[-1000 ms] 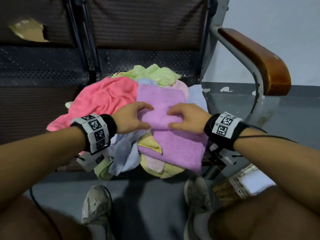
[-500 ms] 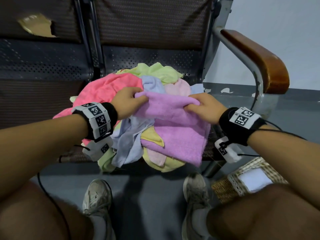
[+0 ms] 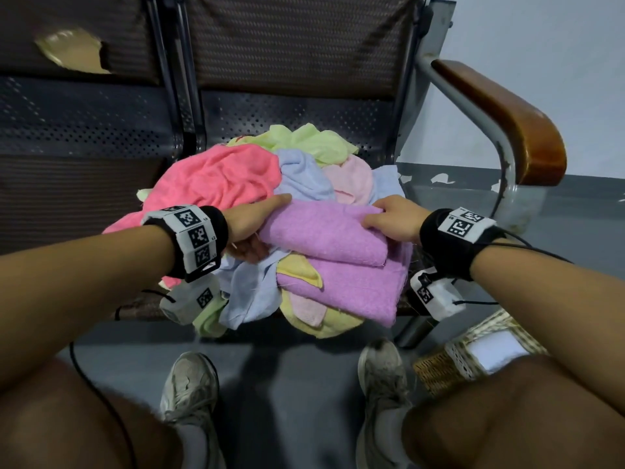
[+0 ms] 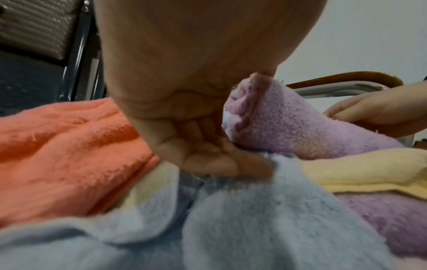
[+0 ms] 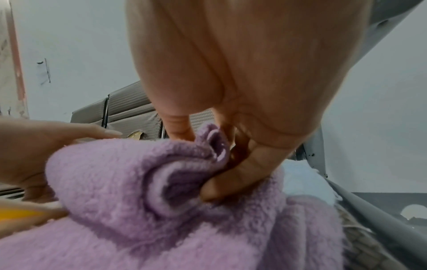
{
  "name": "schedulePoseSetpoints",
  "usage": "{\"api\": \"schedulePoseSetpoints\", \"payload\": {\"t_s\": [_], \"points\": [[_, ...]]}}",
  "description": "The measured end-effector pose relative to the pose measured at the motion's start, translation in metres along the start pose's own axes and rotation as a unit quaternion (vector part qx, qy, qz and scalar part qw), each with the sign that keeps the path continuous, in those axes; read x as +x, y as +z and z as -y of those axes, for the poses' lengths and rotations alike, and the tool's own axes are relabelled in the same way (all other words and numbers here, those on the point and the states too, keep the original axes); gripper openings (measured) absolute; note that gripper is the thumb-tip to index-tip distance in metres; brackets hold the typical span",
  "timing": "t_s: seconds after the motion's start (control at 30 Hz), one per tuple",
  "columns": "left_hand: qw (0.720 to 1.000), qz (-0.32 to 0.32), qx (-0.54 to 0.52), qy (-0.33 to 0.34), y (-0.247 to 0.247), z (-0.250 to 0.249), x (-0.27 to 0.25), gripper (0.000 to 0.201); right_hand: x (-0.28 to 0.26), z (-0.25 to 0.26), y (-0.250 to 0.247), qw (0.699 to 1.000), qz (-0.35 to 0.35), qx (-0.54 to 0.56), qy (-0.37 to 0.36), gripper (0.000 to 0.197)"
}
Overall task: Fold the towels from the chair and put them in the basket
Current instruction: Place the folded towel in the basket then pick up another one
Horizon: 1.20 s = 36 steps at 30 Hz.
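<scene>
On the chair seat (image 3: 338, 113), atop the heap of towels (image 3: 220, 177), the purple towel (image 3: 324, 231) lies half-folded, its long axis running hand to hand. Left hand (image 3: 250, 220) and right hand (image 3: 395, 220) each grip an end; the basket (image 3: 436, 370) sits on the floor nearer the right.

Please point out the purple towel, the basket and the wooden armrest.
purple towel (image 3: 324, 231), head view, top folded layer.
basket (image 3: 436, 370), head view, woven side wall.
wooden armrest (image 3: 507, 113), head view, upper surface.
</scene>
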<state>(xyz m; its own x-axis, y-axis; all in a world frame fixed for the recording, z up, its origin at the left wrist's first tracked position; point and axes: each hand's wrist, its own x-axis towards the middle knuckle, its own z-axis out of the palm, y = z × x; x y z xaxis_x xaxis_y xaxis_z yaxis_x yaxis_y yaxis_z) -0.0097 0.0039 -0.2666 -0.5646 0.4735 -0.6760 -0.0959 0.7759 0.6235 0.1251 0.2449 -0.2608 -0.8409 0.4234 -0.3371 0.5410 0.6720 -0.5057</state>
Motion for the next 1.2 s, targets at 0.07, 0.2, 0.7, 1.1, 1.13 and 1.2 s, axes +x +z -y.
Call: {"api": "schedulePoseSetpoints", "payload": {"t_s": [0.07, 0.2, 0.7, 1.1, 1.13, 1.2], "points": [[0.997, 0.04, -0.052, 0.038, 0.004, -0.001, -0.001, 0.071, 0.0, 0.0, 0.0, 1.0, -0.007, -0.015, -0.001, 0.023], [0.97, -0.086, -0.159, 0.164, 0.013, -0.014, -0.004, 0.045, -0.005, 0.006, -0.006, 0.997, -0.015, -0.08, 0.01, 0.026], [0.924, -0.037, -0.267, 0.273, 0.047, -0.06, -0.067, 0.054, -0.074, 0.047, -0.029, 0.908, -0.069, 0.403, -0.09, 0.021], [0.934, 0.162, -0.022, 0.319, 0.257, -0.127, -0.035, 0.043, -0.176, -0.168, -0.1, 0.824, -0.194, 0.525, 0.089, 0.017], [0.932, 0.17, -0.012, 0.32, 0.285, -0.13, -0.032, 0.042, -0.188, -0.193, -0.099, 0.813, -0.212, 0.529, 0.116, 0.02], [0.929, 0.197, 0.013, 0.313, 0.344, -0.131, -0.024, 0.035, -0.212, -0.243, -0.089, 0.793, -0.236, 0.533, 0.176, 0.02]]}}
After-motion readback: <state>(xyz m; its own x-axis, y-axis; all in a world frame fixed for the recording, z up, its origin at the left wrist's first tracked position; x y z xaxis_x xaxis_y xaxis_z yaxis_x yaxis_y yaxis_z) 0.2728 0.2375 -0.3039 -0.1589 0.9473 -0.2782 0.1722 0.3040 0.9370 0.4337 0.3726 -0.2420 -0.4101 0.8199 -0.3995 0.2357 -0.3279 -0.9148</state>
